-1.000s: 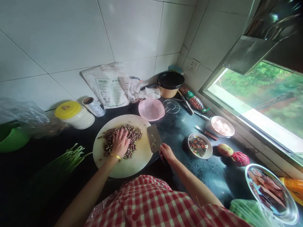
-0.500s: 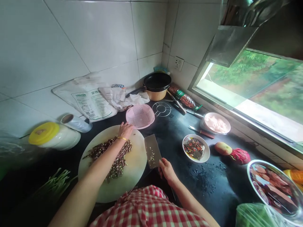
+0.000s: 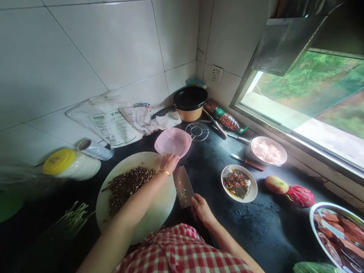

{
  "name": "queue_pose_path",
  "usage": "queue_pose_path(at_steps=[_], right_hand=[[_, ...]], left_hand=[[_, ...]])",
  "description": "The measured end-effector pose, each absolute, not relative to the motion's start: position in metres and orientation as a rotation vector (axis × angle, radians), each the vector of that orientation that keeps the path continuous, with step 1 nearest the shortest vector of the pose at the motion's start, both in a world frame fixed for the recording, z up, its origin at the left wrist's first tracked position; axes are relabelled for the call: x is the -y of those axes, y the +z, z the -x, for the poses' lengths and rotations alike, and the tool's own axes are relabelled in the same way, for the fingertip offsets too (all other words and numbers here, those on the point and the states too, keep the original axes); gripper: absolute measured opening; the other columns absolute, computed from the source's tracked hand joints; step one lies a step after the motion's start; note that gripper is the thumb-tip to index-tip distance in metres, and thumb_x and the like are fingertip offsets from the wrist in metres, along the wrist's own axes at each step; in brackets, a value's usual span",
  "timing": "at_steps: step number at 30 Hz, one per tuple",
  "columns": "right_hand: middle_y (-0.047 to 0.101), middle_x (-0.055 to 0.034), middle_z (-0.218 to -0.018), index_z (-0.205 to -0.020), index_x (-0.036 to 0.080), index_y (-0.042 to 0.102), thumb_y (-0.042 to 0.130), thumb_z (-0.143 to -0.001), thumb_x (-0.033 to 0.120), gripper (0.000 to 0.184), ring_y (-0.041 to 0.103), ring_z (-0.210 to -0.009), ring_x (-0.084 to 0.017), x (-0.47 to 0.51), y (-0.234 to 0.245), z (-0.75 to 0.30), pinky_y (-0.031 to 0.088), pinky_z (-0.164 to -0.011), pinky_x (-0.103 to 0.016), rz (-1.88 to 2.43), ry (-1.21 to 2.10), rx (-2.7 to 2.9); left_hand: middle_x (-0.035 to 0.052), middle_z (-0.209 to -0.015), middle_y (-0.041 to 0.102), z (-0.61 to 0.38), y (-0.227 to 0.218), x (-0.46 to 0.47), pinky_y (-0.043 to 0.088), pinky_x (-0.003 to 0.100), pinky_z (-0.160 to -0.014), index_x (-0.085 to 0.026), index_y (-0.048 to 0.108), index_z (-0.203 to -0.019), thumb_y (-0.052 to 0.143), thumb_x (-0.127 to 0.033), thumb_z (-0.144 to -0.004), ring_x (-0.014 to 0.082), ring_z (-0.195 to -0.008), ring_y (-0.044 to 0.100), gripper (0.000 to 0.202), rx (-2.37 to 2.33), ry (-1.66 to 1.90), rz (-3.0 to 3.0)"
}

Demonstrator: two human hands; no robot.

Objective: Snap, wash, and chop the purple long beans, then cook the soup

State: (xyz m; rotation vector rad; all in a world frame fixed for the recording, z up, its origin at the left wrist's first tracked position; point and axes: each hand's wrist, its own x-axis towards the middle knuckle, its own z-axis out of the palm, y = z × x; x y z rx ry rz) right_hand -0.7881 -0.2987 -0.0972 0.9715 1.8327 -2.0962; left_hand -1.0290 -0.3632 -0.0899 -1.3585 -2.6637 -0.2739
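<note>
- left hand's off the chopped bits now, up at the pink basket past the board's far edge, can't tell if it's pinching
- right hand's still wrapped round the cleaver, right edge
- bits heaped toward the left edge

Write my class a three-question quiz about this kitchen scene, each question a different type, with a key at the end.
1. Left or right: which of the person's hands holds the cleaver?
2. Choose one. Which of these is nearest the left hand?
A) the yellow-lidded jar
B) the pink plastic basket
C) the dragon fruit
3. Fill in the gap: The heap of chopped dark pieces lies on a round ____.

Key: 1. the right hand; 2. B; 3. cutting board.
</note>
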Motion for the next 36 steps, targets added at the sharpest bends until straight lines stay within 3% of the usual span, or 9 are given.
queue_pose_path(at_steps=[7, 12, 19, 24, 29, 36], right_hand=[[0.041, 0.0100, -0.049, -0.073, 0.021, 0.036, 0.038, -0.080, 0.040, 0.021, 0.035, -0.030, -0.004, 0.310, -0.099, 0.799, 0.028, -0.028, -0.016, -0.902, -2.061, -1.853], [0.041, 0.0104, -0.047, -0.072, 0.021, 0.035, 0.038, -0.082, 0.037, 0.019, 0.036, -0.029, -0.005, 0.330, -0.103, 0.816, 0.027, -0.027, -0.015, -0.806, -2.004, -1.922], [0.038, 0.0110, -0.043, -0.071, 0.021, 0.035, 0.039, -0.084, 0.036, 0.020, 0.033, -0.026, -0.004, 0.363, -0.099, 0.818, 0.025, -0.028, -0.016, -0.721, -1.866, -1.974], [0.038, 0.0098, -0.042, -0.071, 0.021, 0.038, 0.039, -0.083, 0.041, 0.024, 0.034, -0.029, -0.006, 0.380, -0.100, 0.809, 0.025, -0.031, -0.019, -0.686, -1.724, -2.066], [0.042, 0.0062, -0.047, -0.069, 0.021, 0.042, 0.041, -0.083, 0.037, 0.021, 0.038, -0.039, -0.008, 0.396, -0.102, 0.810, 0.027, -0.039, -0.020, -0.568, -1.622, -2.185], [0.042, 0.0043, -0.052, -0.066, 0.021, 0.040, 0.042, -0.081, 0.028, 0.016, 0.042, -0.051, -0.010, 0.412, -0.098, 0.825, 0.030, -0.046, -0.021, -0.431, -1.559, -2.253]], left_hand=[[0.0053, -0.093, 0.063, 1.002, -0.071, 0.369, 0.041, 0.032, -0.077, -0.020, 0.059, -0.100, 0.050, -0.026, -0.084, 0.0187, -0.088, 0.056, 0.019, 2.658, -0.562, 1.286], [0.0074, -0.106, 0.061, 0.998, -0.062, 0.496, 0.040, 0.033, -0.093, -0.018, 0.060, -0.100, 0.039, -0.026, -0.089, 0.0174, -0.102, 0.054, 0.026, 2.533, -0.914, 0.962], [0.0160, -0.132, 0.041, 0.931, -0.121, 0.659, 0.035, 0.047, -0.098, -0.016, 0.051, -0.121, 0.040, -0.038, -0.087, 0.0298, -0.122, 0.039, 0.042, 2.684, -0.713, 0.304], [0.0204, -0.133, 0.037, 0.903, -0.147, 0.640, 0.029, 0.053, -0.101, -0.014, 0.036, -0.133, 0.044, -0.046, -0.083, 0.0348, -0.127, 0.030, 0.061, 2.735, -0.729, 0.219], [0.0228, -0.142, 0.016, 0.895, -0.142, 0.590, 0.031, 0.051, -0.099, -0.013, 0.029, -0.136, 0.059, -0.052, -0.072, 0.0373, -0.130, 0.024, 0.081, 2.714, -0.921, 0.174], [0.0186, -0.143, 0.016, 0.892, -0.133, 0.547, 0.024, 0.054, -0.102, -0.018, 0.040, -0.130, 0.064, -0.050, -0.068, 0.0377, -0.129, 0.022, 0.074, 2.670, -0.900, 0.145]])
